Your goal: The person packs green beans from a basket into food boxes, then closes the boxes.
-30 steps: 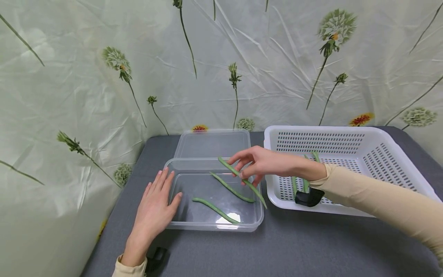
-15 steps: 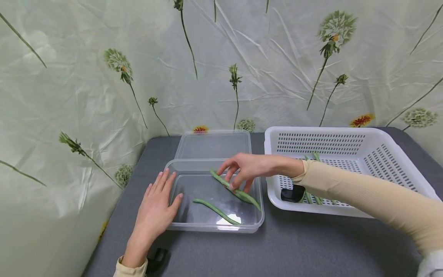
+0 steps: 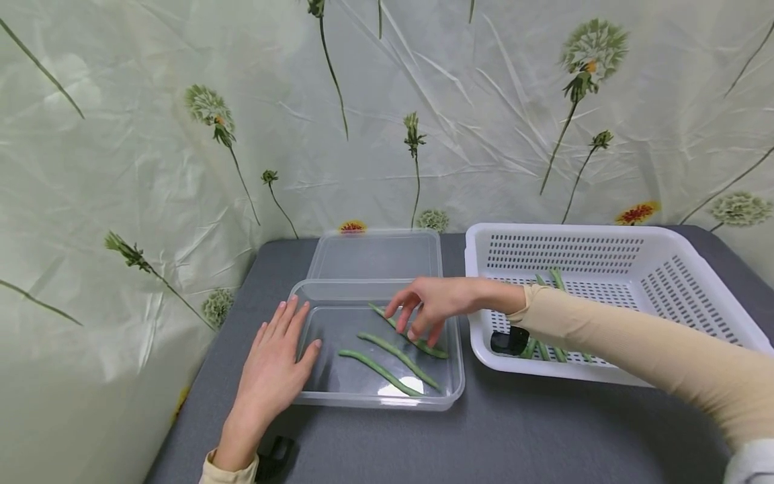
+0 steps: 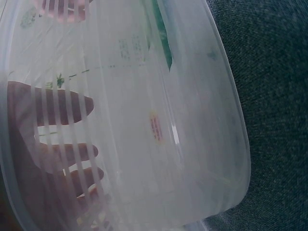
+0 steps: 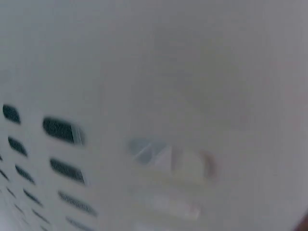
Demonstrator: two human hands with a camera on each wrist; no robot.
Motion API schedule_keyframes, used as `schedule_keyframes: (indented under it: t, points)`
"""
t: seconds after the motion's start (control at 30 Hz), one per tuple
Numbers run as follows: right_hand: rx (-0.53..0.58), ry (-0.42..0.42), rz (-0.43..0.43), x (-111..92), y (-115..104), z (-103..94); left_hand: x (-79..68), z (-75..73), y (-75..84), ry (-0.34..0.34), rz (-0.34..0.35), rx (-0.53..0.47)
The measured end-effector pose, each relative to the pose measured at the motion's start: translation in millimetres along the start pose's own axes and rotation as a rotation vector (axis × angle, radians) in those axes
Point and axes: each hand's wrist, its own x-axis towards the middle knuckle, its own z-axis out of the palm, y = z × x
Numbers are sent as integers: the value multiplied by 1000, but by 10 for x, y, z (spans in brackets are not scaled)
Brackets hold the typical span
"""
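My left hand [image 3: 272,363] lies with straight fingers along the left rim of a clear plastic container [image 3: 320,329]. Through that container's wall, the left wrist view shows its fingers [image 4: 62,108]. Three green beans lie slantwise on the container's floor: a near one [image 3: 379,372], a middle one [image 3: 399,356] and a far one [image 3: 431,349]. Over the far bean, partly covering it, hovers my right hand [image 3: 438,302]. Its fingers are loosely bent, thumb apart, with nothing held between them.
A white perforated basket [image 3: 562,252] stands on the right, holding several green beans [image 3: 557,279] partly hidden by the right sleeve. Its slotted wall [image 5: 106,96] fills the right wrist view. A clear lid [image 3: 377,255] lies behind the container, before a flower-printed sheet [image 3: 484,134].
The right hand lowered a green bean into the container and let it go; it now lies between the other two. The left hand has stayed at the rim.
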Motion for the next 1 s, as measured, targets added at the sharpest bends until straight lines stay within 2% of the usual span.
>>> schedule_keyframes:
  t: [0.2,0.5,0.7,1.0]
  points:
    - [14,36,-67,-142,-60,-58,-1,1,26,-1,0,-4]
    - [-18,96,-152,-526,-137,-194,2,-14,18,-4,13,-5]
    - [-17,185,-141,-821,-112,-324,17,-12,10,0,18,0]
    - [-6,321,-98,-1145,96,-501,17,-7,20,-7,10,-3]
